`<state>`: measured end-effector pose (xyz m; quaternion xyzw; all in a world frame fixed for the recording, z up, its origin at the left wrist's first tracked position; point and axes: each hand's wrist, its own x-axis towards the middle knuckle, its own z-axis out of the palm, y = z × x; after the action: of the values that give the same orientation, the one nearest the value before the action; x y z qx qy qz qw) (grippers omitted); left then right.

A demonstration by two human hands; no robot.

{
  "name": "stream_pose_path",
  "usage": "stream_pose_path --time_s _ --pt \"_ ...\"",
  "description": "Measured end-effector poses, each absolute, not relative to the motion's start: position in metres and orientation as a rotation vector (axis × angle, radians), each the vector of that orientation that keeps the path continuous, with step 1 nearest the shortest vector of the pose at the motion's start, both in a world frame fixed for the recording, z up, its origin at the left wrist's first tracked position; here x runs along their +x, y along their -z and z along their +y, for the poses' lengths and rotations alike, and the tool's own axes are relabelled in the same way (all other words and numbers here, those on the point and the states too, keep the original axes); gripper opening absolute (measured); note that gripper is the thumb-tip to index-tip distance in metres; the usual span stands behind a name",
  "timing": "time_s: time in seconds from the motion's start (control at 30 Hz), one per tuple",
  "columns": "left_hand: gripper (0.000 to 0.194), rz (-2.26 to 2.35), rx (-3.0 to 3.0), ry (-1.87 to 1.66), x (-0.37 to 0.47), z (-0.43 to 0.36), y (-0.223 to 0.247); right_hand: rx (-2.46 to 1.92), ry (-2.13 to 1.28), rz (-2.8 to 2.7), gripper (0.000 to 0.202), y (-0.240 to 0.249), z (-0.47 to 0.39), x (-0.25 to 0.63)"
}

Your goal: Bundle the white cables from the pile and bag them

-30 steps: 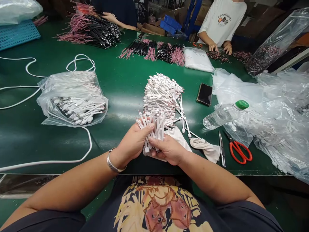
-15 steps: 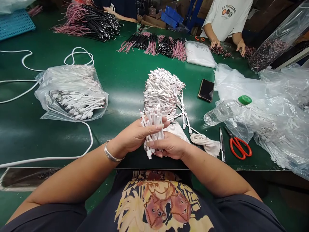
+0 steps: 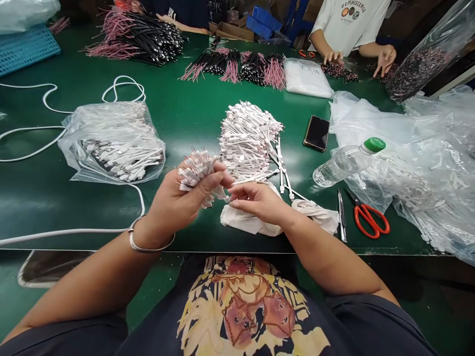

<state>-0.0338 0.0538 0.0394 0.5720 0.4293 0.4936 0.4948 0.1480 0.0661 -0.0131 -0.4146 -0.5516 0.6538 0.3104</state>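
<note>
My left hand [image 3: 178, 198] is closed around a bundle of short white cables [image 3: 198, 168], with bare wire ends pointing up and white plugs showing below. Close to its right, my right hand [image 3: 260, 200] has thumb and forefinger drawn together at a white plug at the bundle's lower edge; the contact is partly hidden. Just beyond the hands, a large heap of the same white cables [image 3: 247, 138] lies on the green table. Under my right hand is a white cloth glove [image 3: 248, 220], with another crumpled pale cloth [image 3: 321, 215] to the right.
To the left sits a clear bag of white cables [image 3: 118, 143] beside a long white cord [image 3: 67, 235]. On the right are a phone [image 3: 316, 133], bottle [image 3: 341, 165], cutter knife [image 3: 341, 215], red-handled scissors [image 3: 369, 220] and plastic bags [image 3: 426, 163]. Across the table, a person's hands [image 3: 386, 60] are over small parts.
Both hands were around the bundle. My left hand has carried it left and tipped it, while my right hand has come off the bundle's body to its lower edge.
</note>
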Motion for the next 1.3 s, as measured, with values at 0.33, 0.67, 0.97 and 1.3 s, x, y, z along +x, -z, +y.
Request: stream_pose_path --time_s 0.33,0.67,0.97,1.3 --pt "0.017 0.946 0.904 -1.353 -0.029 0.059 -0.015 -1.149 -1.855 -1.626 0.028 0.014 0.054 0.141" --pt "0.016 1.225 1.573 -1.215 -0.049 0.046 -0.008 -1.209 -1.406 -1.987 0.022 0.019 0.055 0.141" --pt "0.021 1.409 1.721 -1.139 -0.064 0.045 0.006 -1.166 -1.351 -2.032 0.017 0.023 0.054 0.140" --pt "0.028 1.346 1.672 -1.079 -0.065 0.056 -0.012 -1.144 -1.346 -1.986 0.019 0.021 0.054 0.140"
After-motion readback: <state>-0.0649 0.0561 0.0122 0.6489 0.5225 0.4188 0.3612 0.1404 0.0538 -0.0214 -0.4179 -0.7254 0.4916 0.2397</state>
